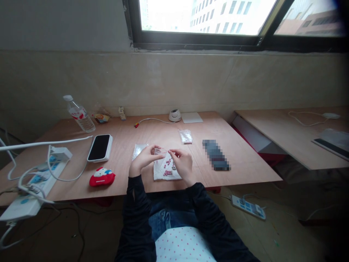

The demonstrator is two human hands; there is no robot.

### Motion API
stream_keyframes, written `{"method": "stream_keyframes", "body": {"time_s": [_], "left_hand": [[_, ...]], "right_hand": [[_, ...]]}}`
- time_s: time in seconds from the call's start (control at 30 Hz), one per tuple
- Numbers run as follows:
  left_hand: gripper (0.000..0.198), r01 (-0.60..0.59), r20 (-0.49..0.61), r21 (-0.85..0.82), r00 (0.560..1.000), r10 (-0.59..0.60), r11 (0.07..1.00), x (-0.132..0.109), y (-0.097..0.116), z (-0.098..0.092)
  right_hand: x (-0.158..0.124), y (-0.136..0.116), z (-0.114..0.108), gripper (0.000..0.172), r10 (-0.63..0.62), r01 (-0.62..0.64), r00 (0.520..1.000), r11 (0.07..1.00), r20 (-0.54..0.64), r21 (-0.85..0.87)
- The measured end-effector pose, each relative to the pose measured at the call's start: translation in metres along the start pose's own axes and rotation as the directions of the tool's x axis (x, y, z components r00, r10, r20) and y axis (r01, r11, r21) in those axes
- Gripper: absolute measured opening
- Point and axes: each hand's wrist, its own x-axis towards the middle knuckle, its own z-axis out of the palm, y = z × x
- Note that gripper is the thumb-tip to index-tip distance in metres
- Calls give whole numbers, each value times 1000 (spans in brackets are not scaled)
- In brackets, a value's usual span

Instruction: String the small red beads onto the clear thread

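My left hand (145,157) is closed in a pinch on a thin looped cord (160,148) above the tabletop. Close to the cord's right end, the fingertips of my right hand (184,162) are pressed together; what they hold is too small to make out. Below both hands lies a white cloth or tissue (159,174) bearing several dark pink beads (167,173) and a few small metallic-looking pieces. A clear plastic bag (137,150) is partly covered by my left hand. Farther back rests another small clear bag (186,137) with contents I cannot identify.
Left on the wooden table (125,127) are a white-cased phone (100,147), a red pouch (102,177), a power strip (46,182) with cables and a water bottle (80,115). A dome camera (175,115) stands at the back. A blurred dark object (216,155) lies right.
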Motion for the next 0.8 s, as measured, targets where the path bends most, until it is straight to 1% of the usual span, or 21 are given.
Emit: {"method": "stream_keyframes", "body": {"time_s": [0.07,0.1,0.2,0.33,0.47,0.53,0.6,0.7,0.77,0.8], "left_hand": [[44,10,-10,34,1000,-9,999,-1,2,1],[44,12,-11,50,1000,-12,999,-1,3,1],[42,-4,6,55,1000,3,998,-1,3,1],[42,-15,28,32,1000,14,999,-1,3,0],[46,-1,6,65,1000,1,998,-3,3,-3],[47,1,-1,76,1000,-1,997,-2,2,-4],[47,-2,6,66,1000,1,998,-2,0,-5],[47,-4,15,47,1000,3,999,0,-4,-5],[47,-4,13,38,1000,3,999,1,-5,-4],[47,-2,14,35,1000,1,999,1,-5,-4]], "right_hand": [[0,-7,-3,20,-29,34,998,994,-50,102],[0,-10,-3,20,-43,51,998,988,-54,143],[-2,-17,-3,20,-56,57,998,978,-10,203],[-4,-19,-3,23,-7,-3,999,982,49,190],[-3,-15,-7,28,68,-78,995,989,77,123],[-3,-11,-9,27,80,-86,988,996,136,39],[-4,-7,-10,22,95,-76,966,993,240,-85],[-10,-1,-7,14,125,-30,893,975,433,-220],[-13,2,-4,15,139,-13,854,969,501,-246],[-15,2,-3,15,142,-10,847,968,512,-252]]}}
